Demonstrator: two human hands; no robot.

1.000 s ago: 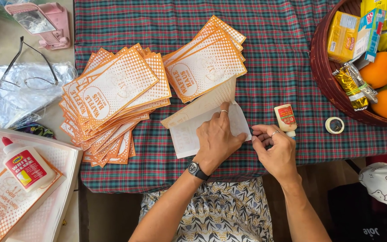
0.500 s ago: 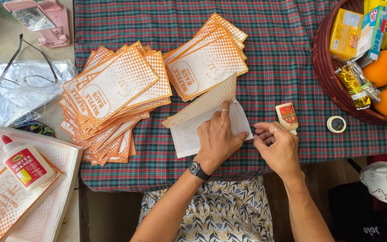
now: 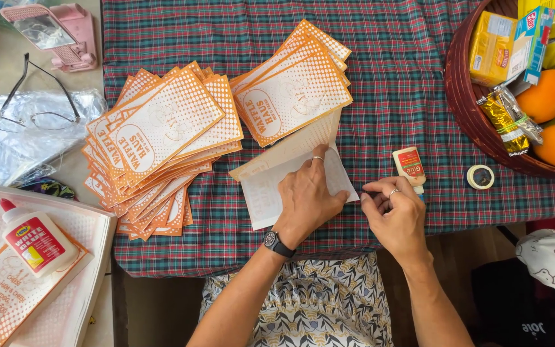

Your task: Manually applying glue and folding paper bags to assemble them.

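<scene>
A matt woven plaid cloth (image 3: 387,77) covers the counter. The paper bags (image 3: 162,128) are matt printed paper, as is the pale bag (image 3: 271,186) under the left hand (image 3: 306,199). The small glue bottle (image 3: 410,166) is smooth, glossy plastic. The far-right basket (image 3: 467,109) looks like glossy brown wicker.

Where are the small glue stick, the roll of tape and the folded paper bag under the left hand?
small glue stick (image 3: 410,164), head view, on its red label.
roll of tape (image 3: 480,177), head view, on its pale rim.
folded paper bag (image 3: 261,193), head view, on its bare white panel left of the left hand (image 3: 306,196).
</scene>
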